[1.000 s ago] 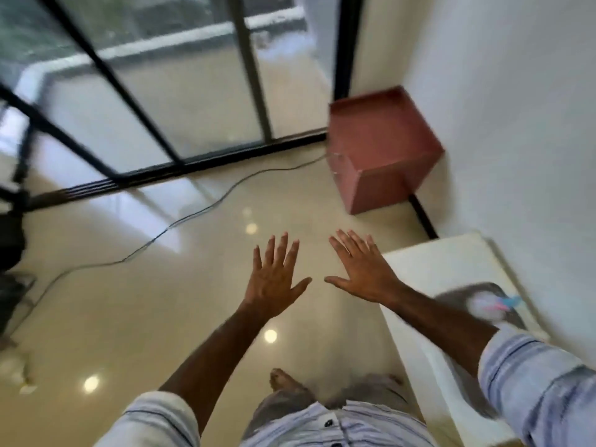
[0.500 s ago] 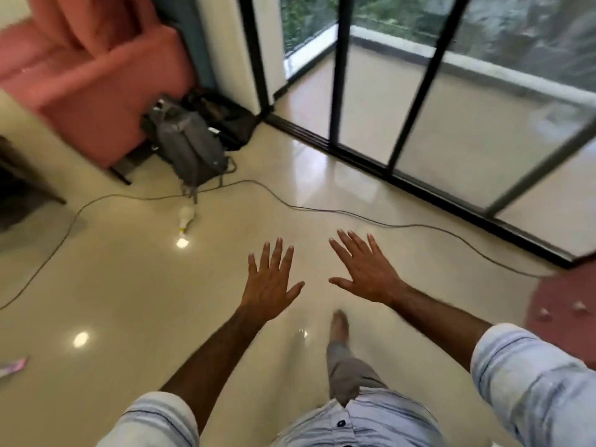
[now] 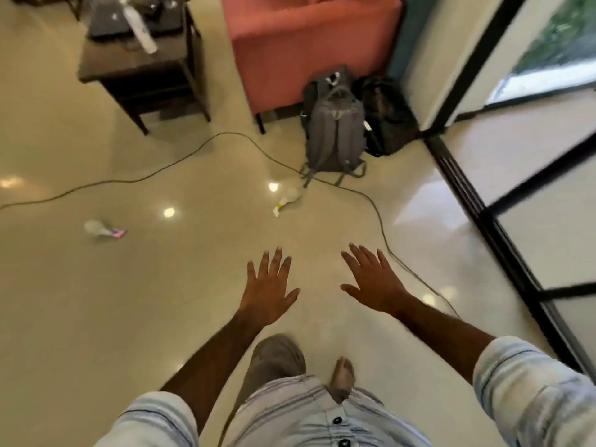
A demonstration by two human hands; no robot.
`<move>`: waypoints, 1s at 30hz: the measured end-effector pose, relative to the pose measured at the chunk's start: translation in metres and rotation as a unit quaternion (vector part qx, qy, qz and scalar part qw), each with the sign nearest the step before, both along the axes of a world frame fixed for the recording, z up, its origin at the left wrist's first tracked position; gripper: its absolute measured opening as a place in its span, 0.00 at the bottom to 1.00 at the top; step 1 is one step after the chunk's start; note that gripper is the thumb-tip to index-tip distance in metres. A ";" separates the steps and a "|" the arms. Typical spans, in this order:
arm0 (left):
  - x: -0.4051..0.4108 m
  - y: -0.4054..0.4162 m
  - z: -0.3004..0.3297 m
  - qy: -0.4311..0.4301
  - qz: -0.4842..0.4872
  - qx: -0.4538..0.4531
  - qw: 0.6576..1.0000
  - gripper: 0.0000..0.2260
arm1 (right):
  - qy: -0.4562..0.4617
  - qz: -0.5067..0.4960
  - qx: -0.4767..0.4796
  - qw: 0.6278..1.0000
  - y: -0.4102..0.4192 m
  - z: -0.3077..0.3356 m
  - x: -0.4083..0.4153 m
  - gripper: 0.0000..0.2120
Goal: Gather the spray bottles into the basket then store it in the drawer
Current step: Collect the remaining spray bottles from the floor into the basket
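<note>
Both hands are held out flat above the floor with fingers straight and spread, holding nothing: the left hand (image 3: 269, 287) and the right hand (image 3: 374, 279) hover side by side, apart from each other. Beneath them lies a glossy cream floor (image 3: 96, 317) with bright spots of reflected light. Two spray bottles lie on their sides on it: one with a yellow nozzle (image 3: 287, 201) ahead of the hands, just beside a dark cable (image 3: 375, 208) that snakes across the floor, and one with a pink nozzle (image 3: 101, 230) well off to the left. Farther on, a grey backpack (image 3: 335, 130) leans against a pink armchair (image 3: 309, 50), with a black bag (image 3: 385, 117) beside it. A dark wooden tabletop (image 3: 129, 64) stands at the far left. Black-framed glass doors (image 3: 503, 201) line the right side.
</note>
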State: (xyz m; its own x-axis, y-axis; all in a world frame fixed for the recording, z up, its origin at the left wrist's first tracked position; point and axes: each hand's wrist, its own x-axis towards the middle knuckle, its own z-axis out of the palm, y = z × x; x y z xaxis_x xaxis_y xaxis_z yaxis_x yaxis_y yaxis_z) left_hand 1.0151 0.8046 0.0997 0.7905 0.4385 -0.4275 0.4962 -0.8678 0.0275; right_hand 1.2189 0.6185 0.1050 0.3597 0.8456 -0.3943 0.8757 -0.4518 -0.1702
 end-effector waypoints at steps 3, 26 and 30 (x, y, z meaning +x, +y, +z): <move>0.023 0.048 -0.010 -0.002 0.045 -0.004 0.999 0.35 | -0.001 0.054 -0.014 0.998 0.067 -0.010 0.041 0.36; 0.248 0.424 -0.197 0.059 0.102 -0.090 0.989 0.33 | 0.092 0.089 -0.124 0.984 0.503 -0.213 0.254 0.33; 0.288 0.470 -0.301 0.077 0.092 -0.092 0.989 0.33 | 0.095 0.104 -0.149 0.979 0.545 -0.330 0.293 0.31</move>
